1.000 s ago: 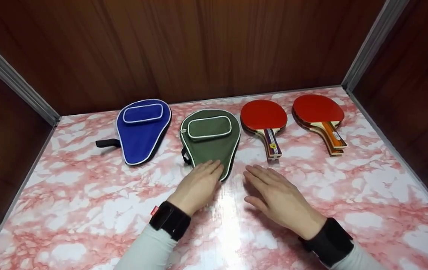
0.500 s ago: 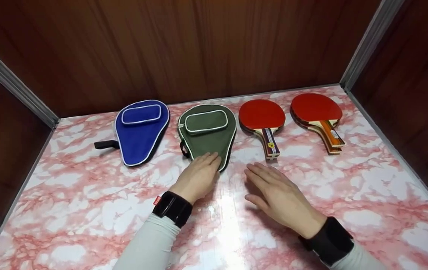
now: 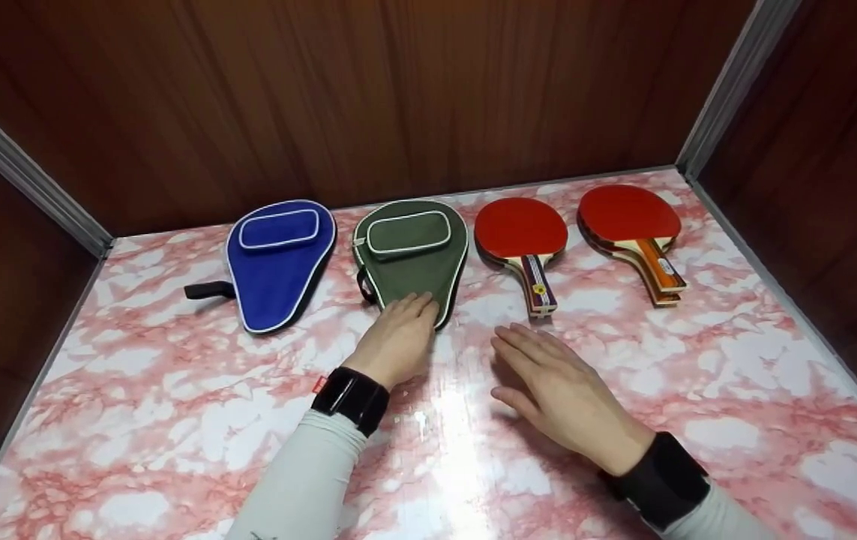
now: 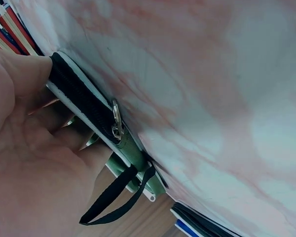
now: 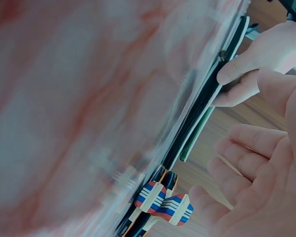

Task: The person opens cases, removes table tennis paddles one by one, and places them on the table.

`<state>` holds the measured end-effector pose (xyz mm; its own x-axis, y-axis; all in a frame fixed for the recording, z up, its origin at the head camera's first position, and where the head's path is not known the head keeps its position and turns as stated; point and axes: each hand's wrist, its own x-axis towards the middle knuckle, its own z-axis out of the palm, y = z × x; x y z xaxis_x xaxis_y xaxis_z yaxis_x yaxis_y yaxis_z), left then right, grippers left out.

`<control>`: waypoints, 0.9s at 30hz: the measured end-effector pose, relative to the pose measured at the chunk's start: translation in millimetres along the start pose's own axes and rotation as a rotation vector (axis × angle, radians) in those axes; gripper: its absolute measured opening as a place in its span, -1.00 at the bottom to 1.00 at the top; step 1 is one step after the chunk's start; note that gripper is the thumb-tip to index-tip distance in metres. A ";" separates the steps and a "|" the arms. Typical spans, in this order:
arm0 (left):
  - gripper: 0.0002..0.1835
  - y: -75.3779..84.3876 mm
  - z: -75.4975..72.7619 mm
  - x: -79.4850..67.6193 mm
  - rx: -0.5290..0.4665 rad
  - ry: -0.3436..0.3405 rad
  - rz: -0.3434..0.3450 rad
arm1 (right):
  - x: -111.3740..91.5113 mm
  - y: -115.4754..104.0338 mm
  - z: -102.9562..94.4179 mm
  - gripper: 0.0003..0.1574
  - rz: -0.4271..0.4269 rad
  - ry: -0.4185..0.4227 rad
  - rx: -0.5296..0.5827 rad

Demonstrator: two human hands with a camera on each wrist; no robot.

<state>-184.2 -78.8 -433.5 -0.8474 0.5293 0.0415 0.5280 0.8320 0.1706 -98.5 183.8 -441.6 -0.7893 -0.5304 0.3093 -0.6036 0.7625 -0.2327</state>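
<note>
A green table tennis paddle case (image 3: 412, 271) with white piping lies flat, its narrow end toward me. My left hand (image 3: 395, 341) holds that narrow end, fingers over the top and thumb against the zipped edge. The left wrist view shows a metal zipper pull (image 4: 117, 120) and a black strap loop (image 4: 108, 202) on the case's side. My right hand (image 3: 570, 394) is held with fingers extended, touching nothing, in front of a pair of stacked red table tennis paddles (image 3: 521, 228). The undersides of my left fingers are partly hidden by the case.
A blue paddle case (image 3: 278, 274) with a black strap (image 3: 208, 289) lies left of the green one. Another stacked pair of red paddles (image 3: 629, 214) lies at the far right. Brown wood-grain panels (image 3: 368, 97) wall the marbled pink-and-white table (image 3: 173, 442) at the back and sides.
My left hand has slid the green case away from me, toward the back panel, level with the blue case. My right hand has stayed nearly still.
</note>
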 end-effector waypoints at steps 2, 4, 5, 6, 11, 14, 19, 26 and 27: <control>-0.48 -0.7 -0.8 1.5 -0.004 -0.010 -0.008 | 0.0 0.0 0.0 -0.16 -0.006 0.008 0.000; -0.49 -2.0 -0.6 2.8 -0.007 -0.008 -0.010 | -0.1 0.2 -0.1 -0.15 -0.011 0.019 0.000; -0.49 -2.4 -0.7 3.2 -0.010 -0.005 -0.011 | 0.0 0.4 -0.1 -0.15 -0.011 0.022 -0.001; -0.49 -2.9 -0.8 3.6 -0.011 -0.007 -0.012 | 0.1 0.6 -0.1 -0.15 -0.012 0.024 -0.001; -0.49 -5.0 -1.1 4.9 -0.020 0.002 -0.014 | 0.8 1.2 0.1 -0.15 -0.013 0.030 -0.001; -0.50 -5.8 -1.2 5.1 -0.021 0.010 -0.018 | 0.9 1.4 0.6 -0.14 -0.007 0.024 0.005; -0.52 -5.4 -1.5 3.9 -0.022 0.010 -0.031 | 0.7 0.9 0.8 -0.15 0.004 0.013 0.012; -0.51 -0.6 2.1 5.4 -0.001 0.038 -0.054 | -0.7 2.3 0.3 -0.15 0.015 0.031 0.015; -0.51 0.5 2.9 5.2 0.000 0.048 -0.057 | -0.8 2.9 0.2 -0.15 0.018 0.030 0.014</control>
<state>-188.2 -75.2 -436.1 -0.8780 0.4721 0.0789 0.4784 0.8608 0.1738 -99.7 186.3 -442.7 -0.7965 -0.5053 0.3321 -0.5910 0.7666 -0.2511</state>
